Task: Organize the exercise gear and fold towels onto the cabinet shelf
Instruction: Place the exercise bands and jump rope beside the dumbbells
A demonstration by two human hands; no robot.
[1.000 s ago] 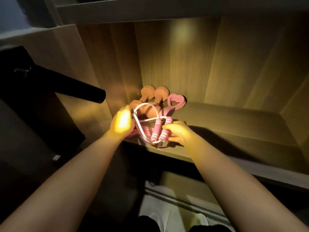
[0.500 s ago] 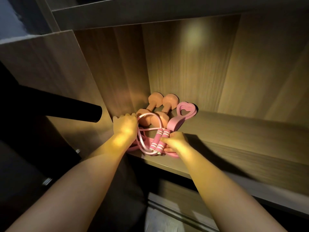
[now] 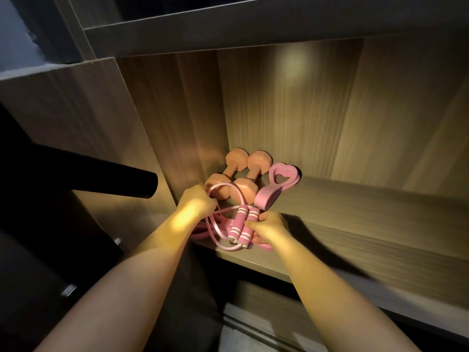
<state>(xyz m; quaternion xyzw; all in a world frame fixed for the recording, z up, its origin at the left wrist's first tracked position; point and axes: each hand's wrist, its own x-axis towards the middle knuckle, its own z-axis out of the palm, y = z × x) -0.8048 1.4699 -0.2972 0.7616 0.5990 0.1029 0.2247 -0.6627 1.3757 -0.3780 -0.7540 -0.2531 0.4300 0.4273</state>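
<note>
Down at the left end of the cabinet shelf [image 3: 355,219], the left hand [image 3: 196,205] grips a loop of the pink jump rope [image 3: 212,232], while the right hand [image 3: 269,226] holds its two striped handles [image 3: 244,224] together. Just beyond lie two peach dumbbells [image 3: 236,174], with a pink heart-shaped band [image 3: 276,184] to their right.

This looks like a home storage corner. A cabinet of wood-grain laminate [image 3: 304,110] has a deep wooden shelf [image 3: 368,219] and another grey-brown board above it [image 3: 253,29], and the dim room is lit by one warm patch of light. At the shelf's left end, against the cabinet's side wall, sits small household fitness gear: two peach hexagonal dumbbells [image 3: 257,162], a pink heart-ended rubber resistance band [image 3: 264,199] and a pink skipping rope with white-striped handles [image 3: 237,223].
</note>
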